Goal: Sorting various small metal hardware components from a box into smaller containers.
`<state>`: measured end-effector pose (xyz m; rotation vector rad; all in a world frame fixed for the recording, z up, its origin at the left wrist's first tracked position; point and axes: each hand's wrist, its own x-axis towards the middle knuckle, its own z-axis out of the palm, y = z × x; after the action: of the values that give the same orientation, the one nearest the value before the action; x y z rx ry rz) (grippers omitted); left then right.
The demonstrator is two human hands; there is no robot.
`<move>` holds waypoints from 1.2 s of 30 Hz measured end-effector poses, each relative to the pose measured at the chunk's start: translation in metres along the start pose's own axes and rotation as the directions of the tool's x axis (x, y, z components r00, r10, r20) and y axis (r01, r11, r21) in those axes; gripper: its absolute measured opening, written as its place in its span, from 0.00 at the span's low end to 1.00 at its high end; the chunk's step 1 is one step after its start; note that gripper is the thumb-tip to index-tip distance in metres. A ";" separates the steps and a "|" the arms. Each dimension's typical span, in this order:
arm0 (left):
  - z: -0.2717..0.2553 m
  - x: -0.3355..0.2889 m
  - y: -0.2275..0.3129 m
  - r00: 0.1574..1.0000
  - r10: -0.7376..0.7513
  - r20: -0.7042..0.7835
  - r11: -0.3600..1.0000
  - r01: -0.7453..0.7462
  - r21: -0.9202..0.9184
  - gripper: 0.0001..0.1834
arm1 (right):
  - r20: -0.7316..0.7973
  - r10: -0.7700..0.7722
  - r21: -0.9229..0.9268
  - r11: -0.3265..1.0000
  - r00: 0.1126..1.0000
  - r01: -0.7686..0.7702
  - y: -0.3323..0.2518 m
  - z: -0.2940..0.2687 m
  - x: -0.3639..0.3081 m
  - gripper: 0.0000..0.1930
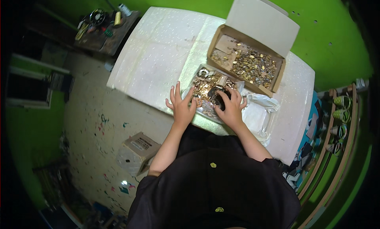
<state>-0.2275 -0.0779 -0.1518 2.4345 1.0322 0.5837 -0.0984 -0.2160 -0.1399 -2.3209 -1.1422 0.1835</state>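
Note:
On a white table (158,50) lies a clear plastic bag (259,110) with a heap of small gold-coloured metal pieces (209,88) on it. My left hand (181,104) rests flat at the heap's left edge, fingers spread, holding nothing. My right hand (230,106) is curled over a dark round object (219,99) at the near side of the heap. Whether it grips that object is unclear. Behind the heap stands an open cardboard box (247,62) with its lid up, holding several more gold pieces.
A small cardboard box (138,151) stands on the paint-spattered floor at my left. A dark side table with tools (103,29) is at the far left. A wooden rack with green shoes (340,122) stands to the right. The walls are green.

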 end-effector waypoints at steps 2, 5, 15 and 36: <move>0.003 0.015 0.014 0.997 0.057 0.046 0.998 -0.058 0.012 0.23 | -0.020 0.044 0.014 0.999 0.999 -0.044 0.005 -0.007 -0.001 0.25; 0.016 0.038 0.031 0.982 0.170 0.078 0.985 -0.172 0.015 0.22 | -0.082 0.104 0.038 0.994 0.991 -0.101 0.016 -0.021 0.001 0.24; 0.062 0.102 0.069 0.796 0.387 0.465 0.914 -0.397 -0.082 0.29 | -0.315 0.224 -0.151 0.947 0.922 -0.282 0.085 -0.066 0.057 0.18; 0.060 0.122 0.083 0.837 0.358 0.414 0.928 -0.369 -0.057 0.23 | -0.072 0.131 -0.266 0.953 0.989 -0.146 0.166 0.004 0.163 0.19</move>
<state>-0.0715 -0.0532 -0.1309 2.6336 0.4037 0.1376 0.1185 -0.1714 -0.2120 -2.6325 -1.0322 0.0157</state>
